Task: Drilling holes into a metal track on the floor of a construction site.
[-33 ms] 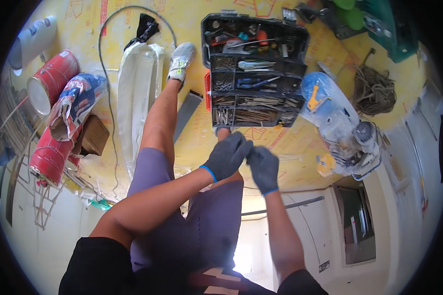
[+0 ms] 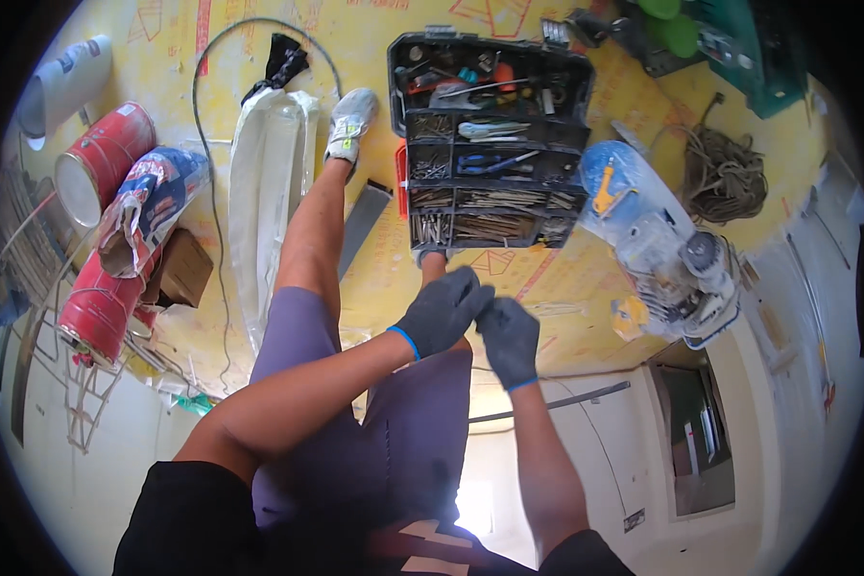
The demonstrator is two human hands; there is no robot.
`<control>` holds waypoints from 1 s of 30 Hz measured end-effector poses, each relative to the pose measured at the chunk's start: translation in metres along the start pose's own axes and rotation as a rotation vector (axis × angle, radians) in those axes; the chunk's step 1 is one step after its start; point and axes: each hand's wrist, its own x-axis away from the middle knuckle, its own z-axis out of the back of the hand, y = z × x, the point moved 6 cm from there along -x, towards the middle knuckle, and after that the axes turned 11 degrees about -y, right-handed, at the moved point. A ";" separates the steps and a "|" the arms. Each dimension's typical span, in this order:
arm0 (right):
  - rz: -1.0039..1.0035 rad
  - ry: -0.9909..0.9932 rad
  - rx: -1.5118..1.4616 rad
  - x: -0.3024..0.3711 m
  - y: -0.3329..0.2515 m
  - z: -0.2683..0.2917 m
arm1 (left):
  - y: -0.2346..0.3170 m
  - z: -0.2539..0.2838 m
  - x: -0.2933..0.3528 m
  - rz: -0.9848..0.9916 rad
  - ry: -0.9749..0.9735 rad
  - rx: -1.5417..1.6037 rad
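Note:
Both my hands wear dark grey work gloves with blue cuffs and meet in front of my knees. The fingers of my left hand (image 2: 442, 314) are bent in and pressed together. Close against its fingertips is my right hand (image 2: 508, 338), also closed. If anything is pinched between them, the gloves hide it. Just beyond the hands, an open black toolbox (image 2: 494, 144) lies on the floor. Its compartments hold screws, drill bits, a blue-handled tool (image 2: 494, 163) and other small tools.
Yellow printed sheeting (image 2: 365, 259) covers the floor. Left are red buckets (image 2: 106, 158), a crumpled bag (image 2: 149, 206) and a long white wrapped piece (image 2: 259, 192). At right lie a power tool in clear plastic (image 2: 686, 269), a coiled rope (image 2: 725, 178) and a green case (image 2: 758, 67).
My right hand has dropped slightly, its fingers still against the left hand's. The whole view has shifted a little.

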 end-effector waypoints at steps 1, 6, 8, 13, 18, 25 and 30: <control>-0.046 0.005 0.035 0.023 -0.004 0.003 | 0.011 -0.009 0.006 -0.022 -0.096 -0.020; -0.023 0.097 -0.113 0.112 -0.024 0.019 | 0.063 -0.046 0.062 -0.025 -0.332 -0.127; 0.012 0.103 -0.099 0.136 -0.022 0.026 | 0.083 -0.057 0.082 -0.006 -0.324 -0.115; 0.367 -0.181 -0.034 0.181 -0.067 0.037 | 0.120 -0.069 0.143 0.022 -0.182 0.051; 0.532 -0.464 -0.042 0.218 -0.050 0.053 | 0.137 -0.124 0.212 -0.042 0.086 0.068; 0.511 -0.697 -0.158 0.275 -0.043 0.053 | 0.133 -0.226 0.295 -0.061 0.470 1.009; 0.539 -0.961 0.045 0.336 -0.051 -0.015 | 0.122 -0.277 0.350 -0.243 0.641 1.264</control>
